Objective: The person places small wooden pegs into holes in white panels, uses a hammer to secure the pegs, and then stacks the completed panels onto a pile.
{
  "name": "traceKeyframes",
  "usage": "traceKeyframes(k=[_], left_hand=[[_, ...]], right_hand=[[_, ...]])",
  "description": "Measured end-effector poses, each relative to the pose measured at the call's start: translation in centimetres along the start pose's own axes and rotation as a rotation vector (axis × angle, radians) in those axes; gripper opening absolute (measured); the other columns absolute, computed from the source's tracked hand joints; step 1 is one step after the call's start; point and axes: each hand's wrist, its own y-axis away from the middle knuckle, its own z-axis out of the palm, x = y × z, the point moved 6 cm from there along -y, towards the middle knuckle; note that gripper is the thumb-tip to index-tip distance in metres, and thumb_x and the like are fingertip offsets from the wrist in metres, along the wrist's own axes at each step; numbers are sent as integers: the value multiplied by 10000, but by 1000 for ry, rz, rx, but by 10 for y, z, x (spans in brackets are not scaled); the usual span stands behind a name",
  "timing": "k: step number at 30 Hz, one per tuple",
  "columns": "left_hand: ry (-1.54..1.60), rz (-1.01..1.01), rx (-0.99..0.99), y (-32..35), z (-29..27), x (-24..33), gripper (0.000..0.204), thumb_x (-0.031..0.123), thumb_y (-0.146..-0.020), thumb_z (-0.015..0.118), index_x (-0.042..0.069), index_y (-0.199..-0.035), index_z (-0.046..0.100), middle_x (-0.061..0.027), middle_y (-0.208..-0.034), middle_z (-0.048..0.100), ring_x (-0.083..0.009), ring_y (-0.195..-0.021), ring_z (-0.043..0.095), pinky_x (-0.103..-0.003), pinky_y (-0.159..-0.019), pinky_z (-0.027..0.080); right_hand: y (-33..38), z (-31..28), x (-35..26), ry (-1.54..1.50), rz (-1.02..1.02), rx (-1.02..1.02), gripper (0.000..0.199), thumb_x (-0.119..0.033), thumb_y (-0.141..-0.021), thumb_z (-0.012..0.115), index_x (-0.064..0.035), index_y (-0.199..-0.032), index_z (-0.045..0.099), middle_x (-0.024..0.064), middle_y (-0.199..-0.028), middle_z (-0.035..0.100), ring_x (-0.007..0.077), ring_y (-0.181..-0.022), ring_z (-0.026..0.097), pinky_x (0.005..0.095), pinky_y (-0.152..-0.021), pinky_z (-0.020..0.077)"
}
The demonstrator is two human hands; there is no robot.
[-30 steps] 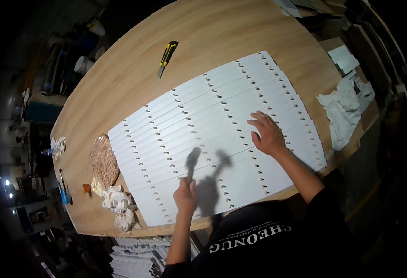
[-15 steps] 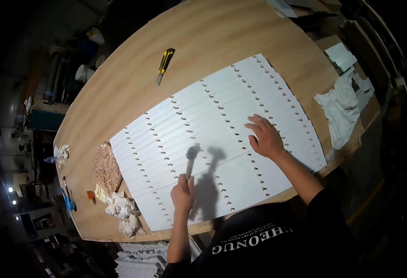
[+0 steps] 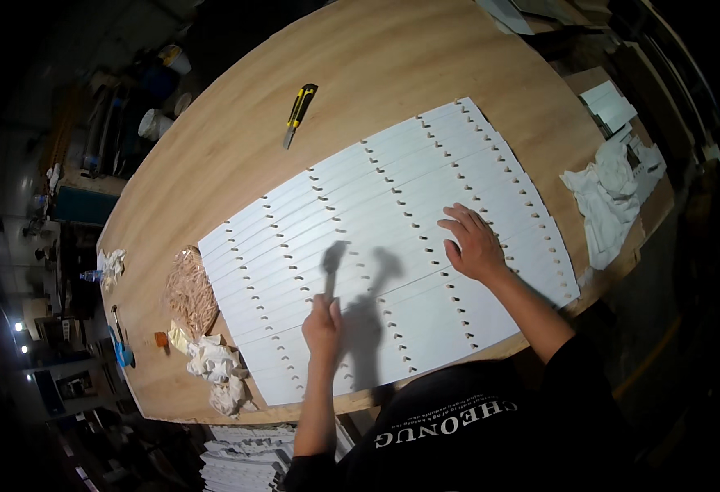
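Observation:
My left hand point(image 3: 322, 330) is wrapped round the handle of a hammer point(image 3: 333, 261), whose dark head is blurred above the white boards point(image 3: 360, 324). The boards lie side by side as one large sheet. Rows of short wooden dowels point(image 3: 413, 225) stick up from them, and the hammer is over one of the middle rows. My right hand point(image 3: 475, 248) is open, fingers spread, palm down at the right part of the boards between two dowel rows. Whether its palm touches the surface cannot be made out.
Left of the boards lie a clear bag of dowels point(image 3: 193, 295), crumpled white cloths point(image 3: 214, 362) and an orange-brown lid-like piece point(image 3: 161, 339). Beyond them is a yellow-black utility knife point(image 3: 300, 113). White gloves or rags point(image 3: 606, 193) lie at the right edge of the wooden table point(image 3: 212, 164).
The hammer head has shifted slightly up and left in the picture, still in my left hand. My right hand stays in nearly the same place. The whole view has tilted a little.

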Motion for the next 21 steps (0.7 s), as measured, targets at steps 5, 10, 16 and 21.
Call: traceKeyframes(k=[5, 10, 16, 21], left_hand=[[32, -80, -190, -14, -2, 12, 196, 259, -924, 508, 66, -906, 480, -187, -624, 573, -410, -591, 563, -498, -546, 426], [29, -23, -53, -6, 3, 6, 190, 256, -919, 510, 67, -909, 491, -186, -622, 572, -402, -592, 567, -496, -560, 435], [137, -114, -125, -19, -14, 18, 214, 261, -929, 492, 50, -899, 483, -204, -631, 569, -425, -613, 561, -496, -551, 412], [-148, -100, -211, -28, 16, -10, 209, 265, -933, 485, 58, -919, 463, -197, -688, 597, -419, -619, 565, -507, -565, 434]], right_hand=[[3, -3, 5, 18, -19, 25, 350, -92, -755, 608, -82, -1102, 561, 110, -1236, 504, 325, -1204, 452, 431, -976, 401], [-1, -3, 1, -7, -1, 10, 345, -96, -753, 611, -84, -1095, 567, 107, -1231, 508, 322, -1201, 455, 433, -977, 401], [3, -4, 4, 10, 3, 22, 333, -109, -762, 608, -87, -1092, 571, 99, -1234, 513, 313, -1204, 455, 428, -982, 405], [1, -3, 0, -5, -13, 21, 350, -92, -753, 609, -88, -1099, 560, 106, -1227, 507, 317, -1203, 452, 429, -979, 403]])
